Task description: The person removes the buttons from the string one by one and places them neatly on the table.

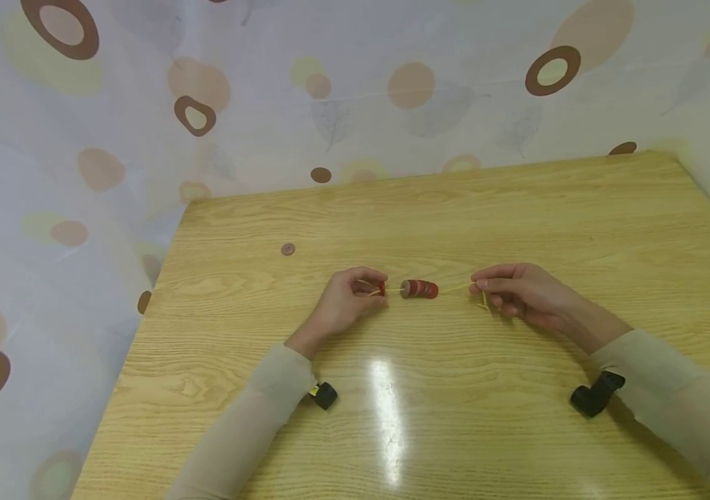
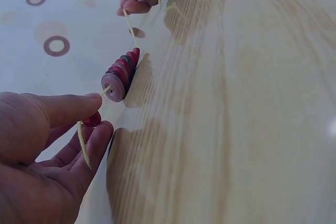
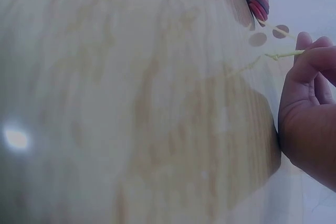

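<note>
Head view, left hand [image 1: 350, 303]: thumb and fingers pinch a red button [image 1: 383, 287], through which a yellow string [image 1: 457, 286] passes; the string's free end hangs from the fingers in the left wrist view.
Right hand [image 1: 533, 295]: thumb and fingertips pinch the same string close to its knotted end.
Button stack [image 1: 419, 289]: red, dark and brownish buttons strung face to face between the hands, nearer the left; whether it touches the wood cannot be told.
Gap: a short length of string separates stack from red button; a longer one runs to the right hand.
Loose button [image 1: 288, 248]: brown, flat, toward the table's left edge, beyond the left hand.
Table [image 1: 486, 417]: far and left edges meet a patterned sheet [image 1: 361, 69].
Room: wood extends well past both hands toward the far edge, and between the forearms.
</note>
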Tool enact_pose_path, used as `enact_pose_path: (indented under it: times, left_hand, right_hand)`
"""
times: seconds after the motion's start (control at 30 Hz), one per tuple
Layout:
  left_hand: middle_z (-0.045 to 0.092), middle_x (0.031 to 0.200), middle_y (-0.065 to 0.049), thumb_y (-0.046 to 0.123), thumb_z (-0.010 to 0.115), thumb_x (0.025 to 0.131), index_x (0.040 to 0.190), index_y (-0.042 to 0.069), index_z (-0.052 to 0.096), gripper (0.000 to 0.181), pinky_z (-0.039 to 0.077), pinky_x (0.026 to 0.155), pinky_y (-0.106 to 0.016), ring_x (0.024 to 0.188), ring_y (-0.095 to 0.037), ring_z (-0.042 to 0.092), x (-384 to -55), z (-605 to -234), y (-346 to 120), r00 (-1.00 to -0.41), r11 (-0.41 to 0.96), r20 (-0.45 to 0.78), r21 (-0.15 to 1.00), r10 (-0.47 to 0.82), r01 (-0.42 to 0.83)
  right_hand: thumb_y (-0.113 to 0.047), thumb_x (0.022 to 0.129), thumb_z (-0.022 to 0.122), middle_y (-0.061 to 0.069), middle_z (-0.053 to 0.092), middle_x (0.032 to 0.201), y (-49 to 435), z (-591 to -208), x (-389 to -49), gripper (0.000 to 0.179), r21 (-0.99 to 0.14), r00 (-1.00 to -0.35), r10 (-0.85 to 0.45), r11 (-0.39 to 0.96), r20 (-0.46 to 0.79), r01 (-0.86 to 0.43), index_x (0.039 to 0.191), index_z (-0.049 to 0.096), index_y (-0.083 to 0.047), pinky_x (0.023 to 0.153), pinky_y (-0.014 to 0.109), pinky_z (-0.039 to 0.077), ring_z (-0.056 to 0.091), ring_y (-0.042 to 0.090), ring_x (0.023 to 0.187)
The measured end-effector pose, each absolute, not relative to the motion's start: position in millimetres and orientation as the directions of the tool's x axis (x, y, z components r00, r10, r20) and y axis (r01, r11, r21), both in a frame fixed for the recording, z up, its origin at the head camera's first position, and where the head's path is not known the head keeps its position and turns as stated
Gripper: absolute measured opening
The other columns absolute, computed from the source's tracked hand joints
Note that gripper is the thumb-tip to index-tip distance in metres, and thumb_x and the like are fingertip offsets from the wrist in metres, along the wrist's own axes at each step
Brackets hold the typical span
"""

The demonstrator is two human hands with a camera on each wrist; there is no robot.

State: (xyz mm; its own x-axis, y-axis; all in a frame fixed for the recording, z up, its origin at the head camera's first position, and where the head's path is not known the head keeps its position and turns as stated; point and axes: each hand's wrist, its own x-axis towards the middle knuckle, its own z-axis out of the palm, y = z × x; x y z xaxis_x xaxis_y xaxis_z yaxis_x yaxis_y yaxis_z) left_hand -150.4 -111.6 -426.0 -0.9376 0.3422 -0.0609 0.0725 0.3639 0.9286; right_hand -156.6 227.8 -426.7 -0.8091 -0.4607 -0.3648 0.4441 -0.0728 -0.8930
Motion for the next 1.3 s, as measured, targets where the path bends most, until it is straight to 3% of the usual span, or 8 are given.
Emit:
enact_pose_path:
  times: [1.3]
  left_hand:
    - [0.067, 0.117, -0.008, 0.000, 0.077, 0.087, 0.121, 0.003, 0.069, 0.035, 0.054, 0.093, -0.034, 0.110, -0.026, 0.066, -145, -425, -124, -0.946, 0.354, -0.075, 0.934, 0.315, 0.044]
  right_hand:
    - [-0.005, 0.099, 0.063, 0.006, 0.074, 0.100, 229, -427, -157, 0.016, -0.888, -0.808, -0.449, -0.066, -0.381, 0.455, 0.113, 0.072, -0.005, 0.051, 0.018, 0.038, 0.052, 0.006, 0.066]
